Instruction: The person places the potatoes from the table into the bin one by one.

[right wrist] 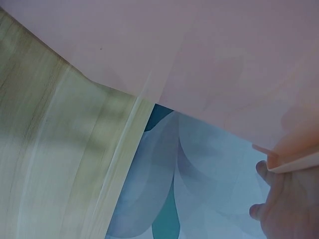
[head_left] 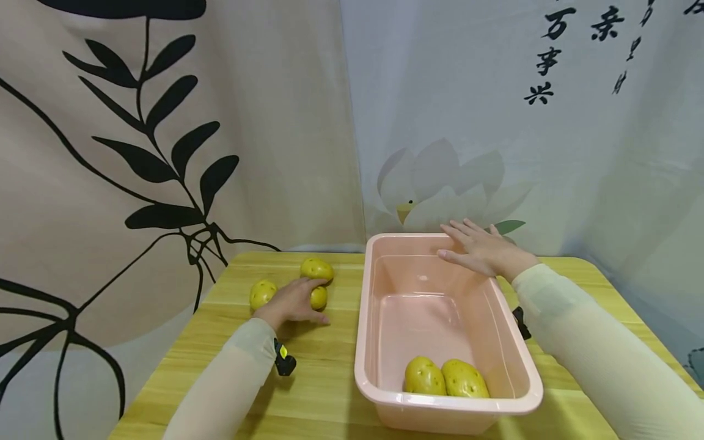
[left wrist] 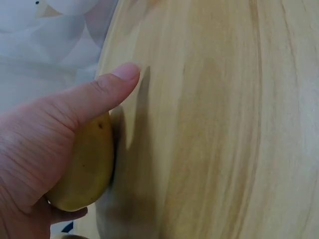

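My left hand reaches over a yellow potato on the table, its thumb stretched out apart from the fingers. In the left wrist view this potato lies beneath the palm and thumb; the fingers are mostly hidden. Another potato lies left of the hand, and one more potato sits just beyond the fingers. With fingers straight, my right hand rests on the far right corner of a pink plastic basin. Inside the basin's near end, two potatoes lie side by side.
The basin stands on a wooden table, right of the loose potatoes. Behind the table's far edge hangs a printed curtain with dark leaves and writing. A black strap device is on the left wrist.
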Demonstrator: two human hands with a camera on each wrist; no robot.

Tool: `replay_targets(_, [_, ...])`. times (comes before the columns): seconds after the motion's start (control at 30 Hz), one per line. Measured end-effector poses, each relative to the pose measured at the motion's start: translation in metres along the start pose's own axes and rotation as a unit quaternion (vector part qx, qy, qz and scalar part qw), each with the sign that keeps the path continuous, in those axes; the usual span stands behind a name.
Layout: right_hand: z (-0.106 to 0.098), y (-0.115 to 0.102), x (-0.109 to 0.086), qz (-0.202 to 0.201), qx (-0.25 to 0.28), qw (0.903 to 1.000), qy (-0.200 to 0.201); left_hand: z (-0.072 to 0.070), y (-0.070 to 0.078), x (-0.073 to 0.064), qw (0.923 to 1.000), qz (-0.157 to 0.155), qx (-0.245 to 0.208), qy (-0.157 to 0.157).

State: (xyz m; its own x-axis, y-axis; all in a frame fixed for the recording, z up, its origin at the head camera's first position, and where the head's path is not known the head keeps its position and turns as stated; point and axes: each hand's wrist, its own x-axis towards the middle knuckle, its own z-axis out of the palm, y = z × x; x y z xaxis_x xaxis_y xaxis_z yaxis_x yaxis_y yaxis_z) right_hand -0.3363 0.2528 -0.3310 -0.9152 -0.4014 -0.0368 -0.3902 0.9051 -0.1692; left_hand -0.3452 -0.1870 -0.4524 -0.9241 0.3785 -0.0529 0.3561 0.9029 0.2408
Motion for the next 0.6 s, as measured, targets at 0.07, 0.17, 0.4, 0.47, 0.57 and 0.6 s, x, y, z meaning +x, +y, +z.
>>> replay_targets(0.07, [0.001, -0.003, 0.0, 0.002, -0.001, 1.0, 0.0, 0.001, -0.002, -0.001, 1.0, -0.003, -0.004, 0.005])
replay_targets(0.17, [0.001, -0.007, 0.0, 0.008, -0.006, 0.9999, 0.003, 0.004, -0.006, -0.002, 0.9998, -0.006, -0.007, 0.019])
replay_targets(0.4, [0.003, -0.009, -0.003, 0.009, 0.0, 1.0, 0.004, 0.013, -0.012, -0.001, 0.9982, 0.002, -0.022, 0.056])
replay_targets(0.47, [0.003, -0.009, -0.004, 0.009, 0.001, 1.0, 0.003, 0.015, -0.012, 0.001, 0.9976, -0.001, -0.029, 0.063])
replay_targets(0.57, [0.003, -0.009, -0.004, 0.01, 0.006, 0.9999, 0.003, 0.017, -0.013, 0.001, 0.9964, -0.011, -0.035, 0.076])
replay_targets(0.6, [0.003, -0.009, -0.004, 0.01, 0.008, 0.9999, 0.004, 0.017, -0.013, 0.001, 0.996, -0.014, -0.033, 0.082])
